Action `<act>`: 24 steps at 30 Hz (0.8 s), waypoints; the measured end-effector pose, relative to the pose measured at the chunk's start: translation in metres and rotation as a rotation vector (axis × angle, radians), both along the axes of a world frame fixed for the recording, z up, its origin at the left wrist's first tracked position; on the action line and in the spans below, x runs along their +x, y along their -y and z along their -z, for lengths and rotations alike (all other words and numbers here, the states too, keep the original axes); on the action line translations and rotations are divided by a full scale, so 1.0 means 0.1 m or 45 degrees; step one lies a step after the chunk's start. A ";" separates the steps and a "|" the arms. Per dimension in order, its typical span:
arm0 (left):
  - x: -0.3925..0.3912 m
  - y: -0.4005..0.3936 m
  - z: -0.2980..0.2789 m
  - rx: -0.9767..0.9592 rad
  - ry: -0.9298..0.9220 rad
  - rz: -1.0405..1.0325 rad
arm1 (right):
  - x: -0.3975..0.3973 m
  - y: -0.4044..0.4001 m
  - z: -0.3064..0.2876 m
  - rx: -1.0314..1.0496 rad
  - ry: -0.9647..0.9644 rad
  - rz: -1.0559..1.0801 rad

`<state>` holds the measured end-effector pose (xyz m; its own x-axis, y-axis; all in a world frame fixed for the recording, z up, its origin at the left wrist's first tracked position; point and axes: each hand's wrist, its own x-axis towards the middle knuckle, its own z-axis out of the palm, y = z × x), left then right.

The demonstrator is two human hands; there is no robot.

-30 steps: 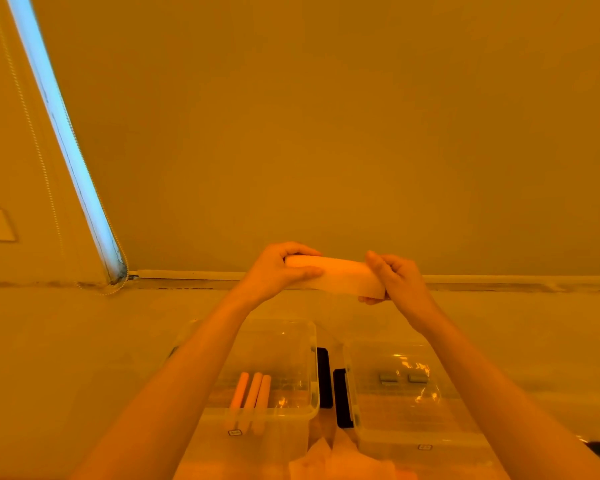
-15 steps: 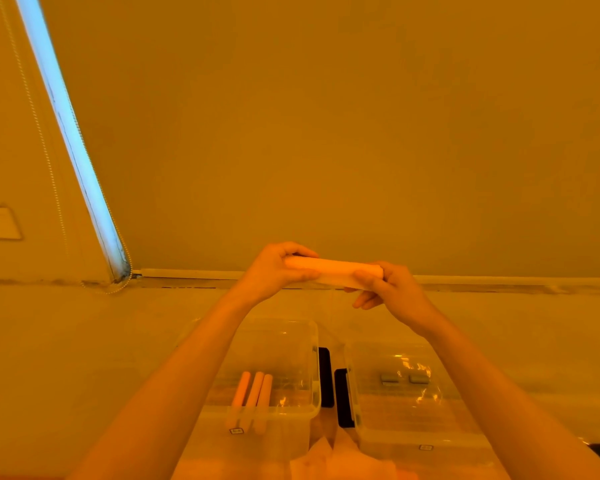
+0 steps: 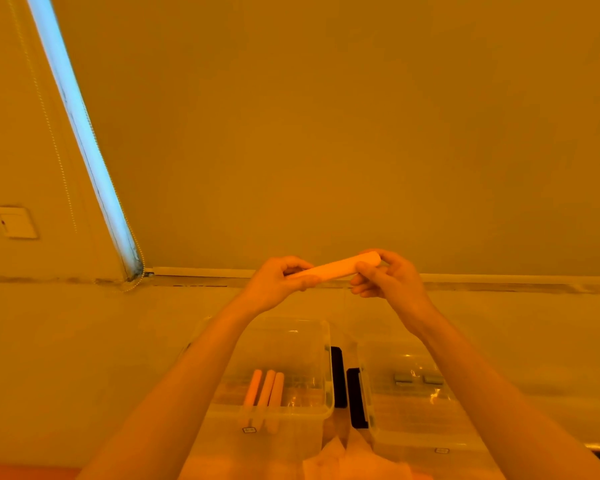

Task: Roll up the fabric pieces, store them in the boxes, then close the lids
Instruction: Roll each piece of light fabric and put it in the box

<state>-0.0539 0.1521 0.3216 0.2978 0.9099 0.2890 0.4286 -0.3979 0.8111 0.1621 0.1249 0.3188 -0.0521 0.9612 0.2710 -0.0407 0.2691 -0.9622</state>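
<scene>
The left hand and right hand each pinch one end of a rolled fabric piece, held in the air above the left box. That box, lid off, holds three rolls. The right box stands beside it, dark latches between. Unrolled fabric lies nearer than the left box.

Everything sits under a strong amber cast. The rolled fabric reads pale orange-cream, plain and unpatterned. Three rolls in the left box are a deeper orange. Both boxes are clear and colourless (glints of white reflection show on the right box), with black latches between them. The loose fabric pieces at the bottom look whitish-peach. The wall is flat ochre; a bright blue-white strip crosses its left side. The worktop is pale yellow-beige.
</scene>
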 end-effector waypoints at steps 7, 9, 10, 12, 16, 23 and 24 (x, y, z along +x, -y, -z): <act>-0.20 0.02 0.17 -0.029 -0.053 -0.045 | -0.18 -0.13 0.17 -0.021 -0.082 -0.033; -0.22 0.04 0.20 -0.005 -0.039 0.009 | -0.22 -0.17 0.19 -0.067 -0.234 -0.082; -0.23 0.06 0.21 0.007 -0.026 0.031 | -0.23 -0.19 0.18 -0.090 -0.297 -0.100; -0.24 0.10 0.20 0.000 0.020 0.054 | -0.25 -0.24 0.18 -0.119 -0.358 -0.139; -0.24 0.15 0.13 0.005 -0.054 0.069 | -0.25 -0.34 0.15 -0.146 -0.470 -0.166; -0.10 0.18 0.17 -0.068 -0.051 0.041 | -0.32 -0.42 0.20 0.068 -0.376 0.022; -0.09 0.19 0.20 -0.080 -0.026 0.040 | -0.33 -0.41 0.20 0.083 -0.354 0.044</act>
<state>-0.0627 0.1328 0.3017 0.3319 0.9161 0.2250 0.4335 -0.3600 0.8261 0.1286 0.1661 0.2990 0.0652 0.9412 0.3316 -0.2904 0.3358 -0.8961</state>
